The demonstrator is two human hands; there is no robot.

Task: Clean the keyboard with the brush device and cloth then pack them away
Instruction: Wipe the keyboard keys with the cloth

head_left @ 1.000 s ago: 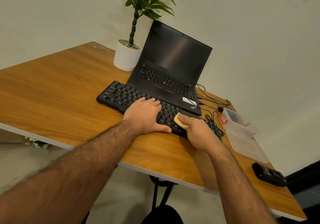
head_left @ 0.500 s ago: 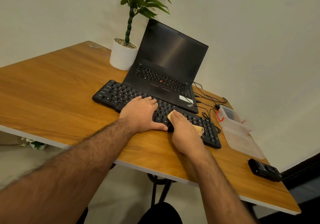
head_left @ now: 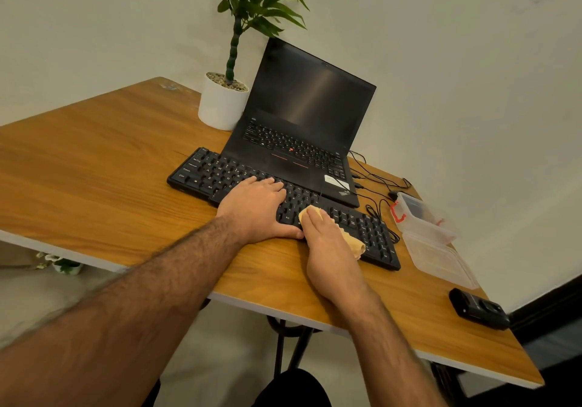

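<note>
Left hand [head_left: 255, 208] flat on keyboard [head_left: 220, 173], fingers straight. Right hand [head_left: 327, 242] just beside it, fingers straight, pressing cloth [head_left: 354, 242] onto keys.

Dim warm light, sheen on laptop screen [head_left: 310, 97], wide-angle edge bowing, blurred near forearm
</note>
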